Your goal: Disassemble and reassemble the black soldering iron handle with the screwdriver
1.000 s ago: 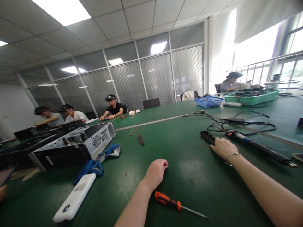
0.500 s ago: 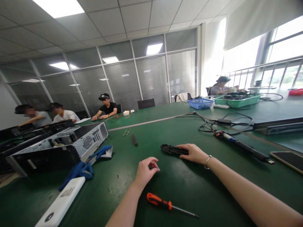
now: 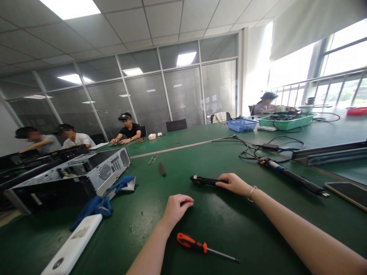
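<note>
My right hand [image 3: 233, 183] grips the near end of a long, narrow black casing [image 3: 205, 180] just over the green table, its smooth outer side facing up. To the left, my left hand [image 3: 177, 210] hovers close to the tabletop, fingers bent and pressed together; whatever is between the fingertips is too small or hidden to tell. Below my hands lies a screwdriver [image 3: 192, 243] with an orange and black handle, its shaft pointing right. A tiny dark screw-like piece [image 3: 142, 213] rests left of my left hand.
An open computer case [image 3: 109, 168], blue gloves [image 3: 97, 207] and a white power bank [image 3: 73, 244] occupy the left. A dark stick [image 3: 162, 169] lies ahead. On the right are a corded electric screwdriver [image 3: 292, 176], a phone [image 3: 348, 194] and baskets [image 3: 242, 125]. Several people sit around the table.
My right hand has turned the black casing over, from its ribbed, hollow-looking side to its smooth side. The left fingers have straightened slightly and their tips point more to the right.
</note>
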`<move>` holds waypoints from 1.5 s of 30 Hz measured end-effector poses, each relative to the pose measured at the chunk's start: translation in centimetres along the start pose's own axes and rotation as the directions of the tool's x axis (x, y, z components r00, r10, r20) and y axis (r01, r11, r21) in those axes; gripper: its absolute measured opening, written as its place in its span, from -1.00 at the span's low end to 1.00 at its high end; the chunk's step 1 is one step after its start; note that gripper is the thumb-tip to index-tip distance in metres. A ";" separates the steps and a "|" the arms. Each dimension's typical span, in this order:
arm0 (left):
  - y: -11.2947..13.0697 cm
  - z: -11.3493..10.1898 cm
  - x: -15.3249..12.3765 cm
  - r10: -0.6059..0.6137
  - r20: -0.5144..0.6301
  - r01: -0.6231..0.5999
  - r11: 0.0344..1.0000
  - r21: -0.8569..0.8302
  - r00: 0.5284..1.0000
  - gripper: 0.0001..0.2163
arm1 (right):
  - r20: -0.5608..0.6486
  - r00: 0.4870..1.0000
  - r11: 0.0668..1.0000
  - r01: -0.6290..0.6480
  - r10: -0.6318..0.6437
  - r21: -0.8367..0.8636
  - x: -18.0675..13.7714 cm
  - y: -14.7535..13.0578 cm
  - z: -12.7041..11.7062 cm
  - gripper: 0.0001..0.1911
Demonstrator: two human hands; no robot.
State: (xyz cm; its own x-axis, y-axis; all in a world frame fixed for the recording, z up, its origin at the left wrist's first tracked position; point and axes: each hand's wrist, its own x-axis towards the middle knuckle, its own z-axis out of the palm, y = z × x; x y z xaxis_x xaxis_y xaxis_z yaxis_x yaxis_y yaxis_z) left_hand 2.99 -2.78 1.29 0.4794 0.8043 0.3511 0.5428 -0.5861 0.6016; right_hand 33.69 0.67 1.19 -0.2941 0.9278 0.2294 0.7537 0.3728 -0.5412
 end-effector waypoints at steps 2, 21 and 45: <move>0.3 -0.1 -0.1 -0.001 0.042 0.001 1.000 0.010 0.999 -0.87 | 0.036 0.999 0.997 -0.004 0.001 0.075 0.0 -0.6 0.2 -0.54; 0.9 0.0 0.0 0.258 0.035 -0.260 0.950 0.173 0.966 -0.85 | 0.015 0.937 0.937 0.349 -0.349 0.001 0.0 -4.6 3.9 -0.59; 1.0 -0.9 -0.3 0.294 0.001 -0.287 0.934 0.213 0.956 -0.80 | -0.753 0.468 0.417 -0.864 0.462 -0.281 -4.7 10.9 -7.3 -0.54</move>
State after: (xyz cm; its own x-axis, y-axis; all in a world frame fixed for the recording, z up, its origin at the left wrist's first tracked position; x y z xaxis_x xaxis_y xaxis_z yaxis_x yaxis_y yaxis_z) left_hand 2.84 -3.51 2.44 0.6184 0.5966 0.5116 0.5161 -0.7992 0.3082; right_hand 47.54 0.27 0.12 0.6536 0.5960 0.4665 0.7336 -0.6504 -0.1969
